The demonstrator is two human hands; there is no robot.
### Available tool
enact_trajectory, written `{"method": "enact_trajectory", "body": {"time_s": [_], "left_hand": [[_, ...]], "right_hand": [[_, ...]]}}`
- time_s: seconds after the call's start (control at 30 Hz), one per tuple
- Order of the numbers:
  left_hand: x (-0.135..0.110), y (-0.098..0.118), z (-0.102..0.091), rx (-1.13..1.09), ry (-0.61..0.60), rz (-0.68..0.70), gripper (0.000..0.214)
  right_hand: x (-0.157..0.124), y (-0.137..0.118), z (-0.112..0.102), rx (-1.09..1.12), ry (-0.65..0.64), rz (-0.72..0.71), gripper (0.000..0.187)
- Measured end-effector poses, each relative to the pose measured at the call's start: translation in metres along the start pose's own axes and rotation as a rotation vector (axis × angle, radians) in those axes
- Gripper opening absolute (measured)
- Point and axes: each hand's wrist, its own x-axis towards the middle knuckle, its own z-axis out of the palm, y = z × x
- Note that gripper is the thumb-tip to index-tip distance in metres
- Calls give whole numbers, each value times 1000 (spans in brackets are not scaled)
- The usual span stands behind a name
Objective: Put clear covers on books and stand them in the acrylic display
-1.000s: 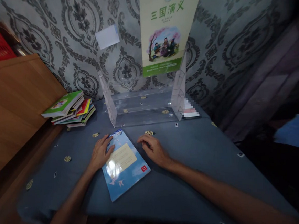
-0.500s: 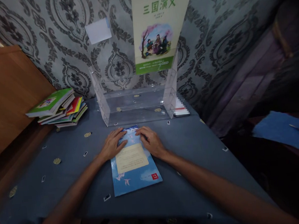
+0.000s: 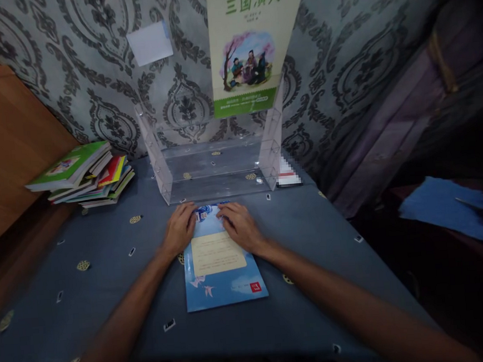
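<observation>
A blue book [image 3: 220,291] lies flat on the cloth-covered table, its cream text panel and small red logo facing up. My left hand [image 3: 180,229] rests at the book's upper left edge, fingers stretched forward and close together, the thumb along the edge. Over the upper right part of the cover lies my right hand [image 3: 241,225], its fingers loosely bent and the tips touching the cover. Both hands hide parts of the book's side edges. Just beyond the book stands a clear plastic rack [image 3: 214,184] with stepped side panels.
A stack of books [image 3: 82,171] leans unevenly at the left, near a wooden panel [image 3: 8,138]. Above the rack's right side is a tall green-and-cream book [image 3: 252,57]. A white card [image 3: 150,43] is on the patterned wall. At right lies blue cloth [image 3: 448,206] beyond the table edge.
The book has shifted slightly right and turned a little on the table. My left hand has drawn back from the cover to its left edge; my right hand reaches further over it.
</observation>
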Motion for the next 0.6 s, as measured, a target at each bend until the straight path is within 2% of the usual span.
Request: {"method": "enact_trajectory", "body": {"time_s": [0.1, 0.27, 0.43, 0.6], "left_hand": [[-2, 4, -6, 76, -38, 24, 31], [-9, 31, -10, 371, -218, 29, 33], [-18, 58, -9, 596, -368, -76, 48], [-17, 68, -9, 625, -431, -153, 50]], "right_hand": [[-1, -4, -2, -53, -42, -52, 28], [-1, -9, -4, -139, -127, -30, 34], [-2, -10, -3, -188, -142, -20, 36], [1, -13, -7, -254, -166, -68, 33]]}}
